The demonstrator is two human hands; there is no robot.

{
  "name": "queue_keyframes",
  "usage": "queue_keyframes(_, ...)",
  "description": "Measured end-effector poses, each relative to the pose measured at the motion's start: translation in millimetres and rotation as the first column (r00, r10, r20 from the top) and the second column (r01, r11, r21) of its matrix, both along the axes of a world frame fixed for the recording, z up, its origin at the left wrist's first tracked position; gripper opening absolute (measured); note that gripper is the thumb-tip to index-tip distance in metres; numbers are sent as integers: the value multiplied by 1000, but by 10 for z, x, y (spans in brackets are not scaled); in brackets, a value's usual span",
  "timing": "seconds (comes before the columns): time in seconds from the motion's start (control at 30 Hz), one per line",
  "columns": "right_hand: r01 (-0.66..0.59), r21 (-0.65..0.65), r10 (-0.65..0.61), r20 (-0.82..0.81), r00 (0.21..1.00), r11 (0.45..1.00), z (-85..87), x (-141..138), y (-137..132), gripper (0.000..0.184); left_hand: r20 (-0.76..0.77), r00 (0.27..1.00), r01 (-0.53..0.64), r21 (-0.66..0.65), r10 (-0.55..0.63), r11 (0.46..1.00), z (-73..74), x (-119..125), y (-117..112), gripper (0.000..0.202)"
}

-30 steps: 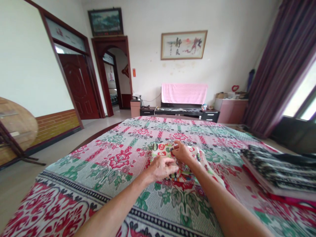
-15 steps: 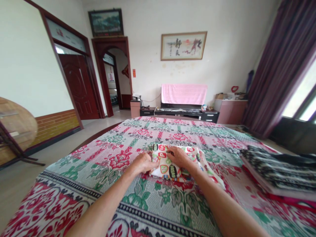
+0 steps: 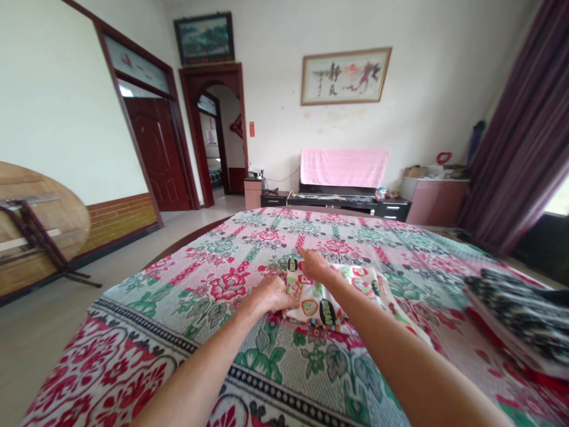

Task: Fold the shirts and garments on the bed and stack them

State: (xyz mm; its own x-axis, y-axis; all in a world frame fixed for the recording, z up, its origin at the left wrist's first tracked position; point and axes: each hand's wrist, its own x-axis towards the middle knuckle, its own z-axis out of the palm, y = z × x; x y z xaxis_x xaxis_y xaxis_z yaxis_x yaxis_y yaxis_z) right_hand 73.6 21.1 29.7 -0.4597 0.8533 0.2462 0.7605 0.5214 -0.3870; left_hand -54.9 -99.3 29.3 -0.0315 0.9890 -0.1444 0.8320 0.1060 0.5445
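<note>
A white cloth item [image 3: 317, 299] with a colourful print of letters and badges lies folded on the flowered bedspread in front of me. It may be a garment, but its kind cannot be told. At its left edge is my left hand [image 3: 270, 295], thumb on top and the other fingers closed at the edge. My right hand [image 3: 316, 267] reaches over the far left part of the cloth, fingers stretched forward past its far edge. A looser part of the cloth trails to the right, partly behind my right forearm.
The flowered bedspread [image 3: 178, 320] covers the broad surface. A stack of folded clothes [image 3: 518, 314], black-and-white on top, lies at the right. A folded round table [image 3: 40, 219] leans at the left wall. Beyond stands a low cabinet [image 3: 391, 210] below a pink cloth [image 3: 344, 167].
My right hand has moved forward from the top of the cloth to its far edge, fingers straightening. My left hand stays at the left edge. The view has turned slightly left.
</note>
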Motion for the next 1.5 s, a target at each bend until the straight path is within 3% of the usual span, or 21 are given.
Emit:
queue_keyframes(0.07,1,-49,-2,-23,1000,999,-21,-36,66,36,-8,1000,4,4,-4,1000,22,14,-11,21)
queue_keyframes(0.2,-10,-149,-12,-145,989,989,-35,-81,141,12,65,997,-21,-145,31,989,104,-39,9,17)
queue_keyframes(0.3,-32,-226,-43,-321,946,974,-23,-148,142,11,108,988,-99,-130,113,987,224,-186,16,13)
queue_keyframes(0.4,-88,-320,-95,-512,854,943,-9,-220,105,16,213,961,-171,-49,178,984,391,-313,-31,15)
queue_keyframes(0.53,-163,-414,-185,-679,710,896,21,-166,28,11,515,854,-131,80,72,988,539,-241,-112,18)
queue_keyframes(0.67,-173,-485,-306,-750,586,857,81,149,-67,13,595,798,-71,250,-95,966,515,4,-113,12)
queue_keyframes(0.77,-219,-618,-438,-724,533,755,179,420,-172,28,562,813,-42,317,-153,947,469,179,-76,15)
queue_keyframes(0.83,-313,-682,-431,-687,586,662,277,543,-252,39,513,840,-16,349,-177,937,456,292,-48,15)
queue_keyframes(0.9,-395,-693,-354,-676,646,603,386,613,-320,45,456,865,27,372,-208,928,462,414,-26,14)
queue_keyframes(0.97,-405,-673,-270,-666,695,618,479,655,-361,39,410,880,71,383,-238,921,475,544,-14,14)
queue_keyframes(1.07,-326,-622,-219,-637,739,712,549,740,-378,15,382,886,101,396,-264,913,482,714,-17,16)
queue_keyframes(1.2,-255,-577,-242,-646,724,776,511,966,-388,12,434,828,187,385,-356,904,461,809,-29,26)
queue_keyframes(1.3,-214,-579,-285,-648,706,787,372,1177,-431,14,431,848,111,424,-308,899,412,796,1,31)
queue_keyframes(1.37,-117,-575,-333,-615,715,810,223,1307,-468,15,379,893,43,464,-242,885,332,780,45,30)
queue_keyframes(1.43,-8,-560,-381,-575,725,829,61,1414,-497,16,287,935,33,513,-208,858,202,775,93,27)
queue_keyframes(1.5,17,-565,-409,-576,708,825,-74,1487,-510,21,162,962,86,583,-219,808,43,784,126,22)
